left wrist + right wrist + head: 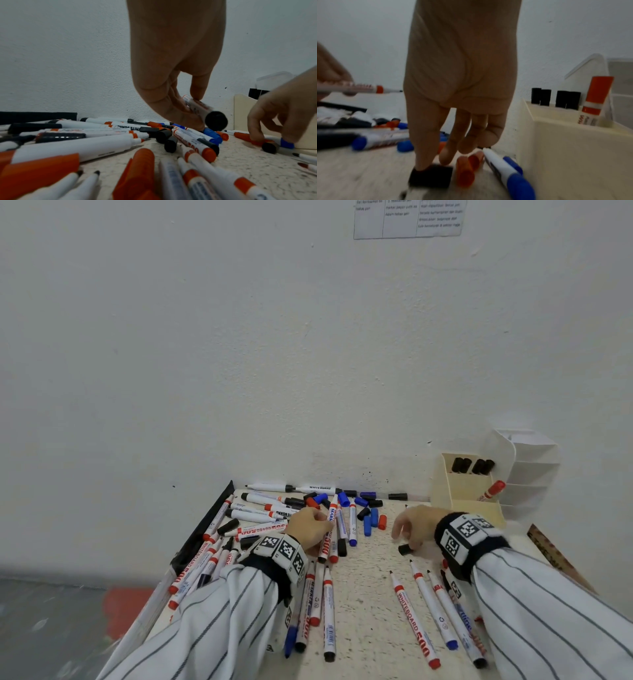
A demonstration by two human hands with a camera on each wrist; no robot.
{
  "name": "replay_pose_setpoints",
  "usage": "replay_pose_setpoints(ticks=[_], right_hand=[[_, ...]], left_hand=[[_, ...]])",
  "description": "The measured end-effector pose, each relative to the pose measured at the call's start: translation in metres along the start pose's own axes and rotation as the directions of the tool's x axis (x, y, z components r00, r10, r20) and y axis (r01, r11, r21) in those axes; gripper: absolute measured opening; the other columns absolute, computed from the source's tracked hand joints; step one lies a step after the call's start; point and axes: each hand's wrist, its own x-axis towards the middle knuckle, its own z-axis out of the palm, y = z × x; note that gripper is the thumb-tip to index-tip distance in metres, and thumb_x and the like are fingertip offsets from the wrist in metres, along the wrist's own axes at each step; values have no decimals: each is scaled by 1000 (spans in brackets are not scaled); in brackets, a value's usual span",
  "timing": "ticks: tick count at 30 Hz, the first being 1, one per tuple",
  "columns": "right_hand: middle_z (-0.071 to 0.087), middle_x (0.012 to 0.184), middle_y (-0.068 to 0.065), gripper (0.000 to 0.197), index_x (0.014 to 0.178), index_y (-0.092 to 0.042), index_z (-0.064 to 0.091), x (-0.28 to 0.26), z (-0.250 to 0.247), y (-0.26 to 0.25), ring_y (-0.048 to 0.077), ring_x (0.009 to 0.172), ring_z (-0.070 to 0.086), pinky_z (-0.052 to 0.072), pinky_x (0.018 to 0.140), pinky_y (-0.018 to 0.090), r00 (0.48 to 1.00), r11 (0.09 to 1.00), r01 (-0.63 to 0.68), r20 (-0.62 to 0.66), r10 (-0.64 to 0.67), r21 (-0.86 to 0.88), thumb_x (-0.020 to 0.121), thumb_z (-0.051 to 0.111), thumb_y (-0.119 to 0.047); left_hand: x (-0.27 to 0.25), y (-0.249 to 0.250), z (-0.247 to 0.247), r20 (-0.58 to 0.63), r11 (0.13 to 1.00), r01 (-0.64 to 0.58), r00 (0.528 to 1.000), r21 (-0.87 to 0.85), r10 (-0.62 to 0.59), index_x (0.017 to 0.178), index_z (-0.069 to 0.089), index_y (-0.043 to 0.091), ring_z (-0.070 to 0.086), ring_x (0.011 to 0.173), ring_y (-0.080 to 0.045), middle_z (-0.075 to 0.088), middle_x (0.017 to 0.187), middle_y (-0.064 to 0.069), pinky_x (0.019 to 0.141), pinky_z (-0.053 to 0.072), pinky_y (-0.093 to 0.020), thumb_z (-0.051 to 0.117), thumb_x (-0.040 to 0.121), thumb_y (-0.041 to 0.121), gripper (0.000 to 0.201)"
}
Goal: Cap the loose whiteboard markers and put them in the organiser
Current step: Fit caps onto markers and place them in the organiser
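Our left hand [310,529] arches over the pile, fingers curled round an uncapped marker [199,106]. Our right hand [416,527] dips knuckles-up, fingertips pinching a black cap [430,176] on the table [370,611], near the cream organiser [466,494].

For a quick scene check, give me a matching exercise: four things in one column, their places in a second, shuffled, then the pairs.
Things:
1. uncapped marker
2. loose black cap
3. red-capped marker
4. four black-capped markers

Places:
A. rear section of the cream organiser
B. on the table under the right hand
C. leaning in the organiser's front section
D. gripped in the left hand

Pairs: 1-D, 2-B, 3-C, 4-A
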Motion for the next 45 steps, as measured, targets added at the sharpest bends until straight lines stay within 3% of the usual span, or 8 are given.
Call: replay_pose_setpoints(ticks=[7, 11, 17, 23, 32, 39, 42, 45], right_hand=[[50, 109, -4, 38, 116, -22, 60, 0, 20, -4, 10, 95, 46, 42, 81, 19, 1000, 1000, -17, -11, 17, -7, 84, 60, -3], [52, 99, -3, 17, 92, -24, 54, 3, 19, -6, 12, 88, 49, 39, 71, 18, 983, 996, 30, -183, -13, 88, 86, 60, -10], [48, 75, -3, 17, 94, -14, 51, -8, 3, -19, 9, 65, 44, 36, 56, 16, 879, 857, 231, -476, 19, 460, 83, 63, -9], [48, 78, -5, 18, 104, -15, 54, -15, -2, -34, 4, 68, 45, 35, 55, 10, 767, 737, 396, -638, 62, 547, 88, 58, -8], [55, 97, -1, 21, 107, -15, 56, -18, 5, -36, 10, 88, 51, 33, 63, 8, 821, 774, 354, -571, 12, 525, 88, 58, -8], [55, 94, -4, 19, 110, -15, 57, -22, 10, -40, 4, 80, 50, 34, 63, 11, 864, 793, 358, -496, -82, 493, 91, 55, -11], [54, 83, 0, 16, 100, -12, 57, -22, 12, -47, 13, 79, 50, 38, 68, 19, 897, 791, 306, -440, -52, 530, 96, 49, -25], [45, 74, 5, 37, 83, -10, 50, -22, 15, -57, 15, 68, 42, 34, 65, 26, 925, 800, 217, -380, 14, 559, 99, 34, -40]], left_hand=[[-4, -4, -3, 17, 1000, 3, 1000, 15, -4, 124, 50, 12, 62, 88, -17, 61, 114, -9, 81, 55, -30, 44, 97, 22, 29], [-6, -7, -2, 8, 995, -37, 999, 91, 37, 122, 54, 12, 57, 90, -13, 60, 117, -7, 89, 51, -30, 44, 97, 22, 28], [-8, -9, -1, 18, 989, -94, 996, 113, 92, 122, 55, 14, 58, 99, -14, 58, 120, -4, 92, 50, -28, 51, 94, 22, 29], [-14, -9, 2, 18, 987, -138, 990, 78, 137, 121, 56, 16, 55, 99, -12, 56, 122, -5, 85, 49, -24, 57, 92, 20, 30], [-20, -8, 4, 65, 982, -182, 982, 42, 179, 119, 57, 19, 57, 91, -10, 59, 110, -1, 77, 48, -19, 57, 92, 19, 28], [-26, -6, 3, 91, 976, -194, 979, 103, 185, 120, 59, 19, 56, 89, -11, 59, 110, -3, 77, 48, -22, 49, 95, 18, 26], [-28, -4, 3, 86, 982, -179, 981, 53, 174, 127, 54, 13, 52, 72, -7, 59, 104, -5, 65, 45, -17, 40, 98, 17, 32], [-33, -4, 1, 78, 978, -202, 976, -47, 206, 116, 56, 19, 53, 70, -8, 59, 100, -1, 64, 45, -20, 55, 91, 30, 27]])
